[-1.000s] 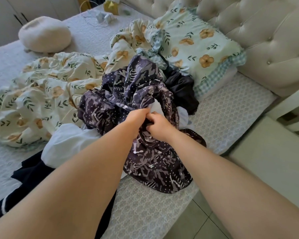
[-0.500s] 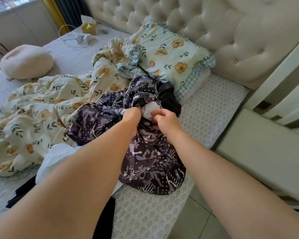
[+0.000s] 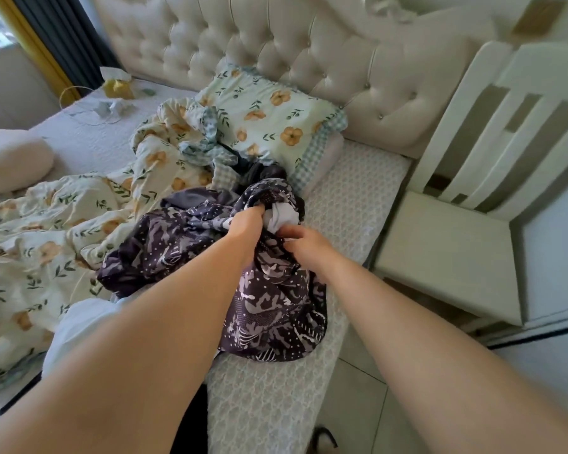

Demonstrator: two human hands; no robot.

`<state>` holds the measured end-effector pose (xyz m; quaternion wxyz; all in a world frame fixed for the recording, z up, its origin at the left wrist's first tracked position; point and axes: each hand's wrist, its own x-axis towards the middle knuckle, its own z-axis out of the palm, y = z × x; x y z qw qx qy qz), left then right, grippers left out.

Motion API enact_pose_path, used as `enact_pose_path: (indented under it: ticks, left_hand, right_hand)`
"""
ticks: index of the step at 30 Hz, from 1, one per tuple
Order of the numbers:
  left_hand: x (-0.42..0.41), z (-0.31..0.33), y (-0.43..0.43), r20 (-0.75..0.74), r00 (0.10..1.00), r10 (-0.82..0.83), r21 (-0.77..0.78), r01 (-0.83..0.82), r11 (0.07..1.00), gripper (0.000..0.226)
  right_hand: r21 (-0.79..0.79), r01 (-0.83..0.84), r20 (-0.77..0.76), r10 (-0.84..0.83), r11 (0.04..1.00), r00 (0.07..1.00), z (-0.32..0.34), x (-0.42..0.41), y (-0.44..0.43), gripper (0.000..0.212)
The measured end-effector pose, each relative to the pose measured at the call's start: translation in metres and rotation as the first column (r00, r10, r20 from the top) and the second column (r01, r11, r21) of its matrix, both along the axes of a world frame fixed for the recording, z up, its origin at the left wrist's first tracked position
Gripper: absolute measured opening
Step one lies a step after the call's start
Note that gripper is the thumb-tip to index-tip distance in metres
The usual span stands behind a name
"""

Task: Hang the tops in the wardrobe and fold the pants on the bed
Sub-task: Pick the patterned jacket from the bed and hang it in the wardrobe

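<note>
A dark purple patterned garment (image 3: 269, 303) lies bunched near the bed's right edge and hangs partly over it. My left hand (image 3: 248, 224) grips its upper fold. My right hand (image 3: 304, 244) pinches the same garment just beside it. A piece of white cloth (image 3: 284, 216) pokes out between the two hands. A black garment (image 3: 263, 173) lies behind the pile, and another white garment (image 3: 86, 319) lies under my left forearm. Dark clothing (image 3: 194, 421) shows at the bottom, mostly hidden by my arm.
A floral duvet (image 3: 63, 224) covers the bed's left, a floral pillow (image 3: 269, 122) lies against the tufted headboard (image 3: 276, 44). A cream nightstand (image 3: 450, 257) stands right of the mattress (image 3: 351, 191). A round cushion (image 3: 10, 162) and small items (image 3: 115, 90) lie far left.
The view has swung up and right, showing more headboard and nightstand. Both hands keep hold of the patterned garment and have lifted its top, and the white cloth now shows more.
</note>
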<state>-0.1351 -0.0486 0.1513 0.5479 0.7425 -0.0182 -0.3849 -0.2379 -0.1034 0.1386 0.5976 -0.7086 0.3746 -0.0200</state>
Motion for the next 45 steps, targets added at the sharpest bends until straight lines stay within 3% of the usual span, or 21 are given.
enact_pose_path:
  ticks: [12,24,45]
  left_hand:
    - [-0.022,0.003,0.004,0.043,0.995,-0.089,0.094,0.084,0.992,0.049]
    - [-0.027,0.016,0.029,0.071,0.995,-0.069,0.079,0.063,0.995,0.019]
    - [-0.018,0.034,0.04,0.119,0.989,-0.086,0.092,0.075,0.993,0.025]
  right_hand:
    - [-0.004,-0.066,-0.033,0.066,0.998,0.997,0.006,-0.018,-0.012,0.035]
    - [-0.033,-0.116,-0.047,0.114,0.993,0.992,0.006,-0.013,-0.001,0.029]
    - [-0.114,-0.096,-0.004,0.096,0.989,0.995,0.022,-0.002,0.012,0.031]
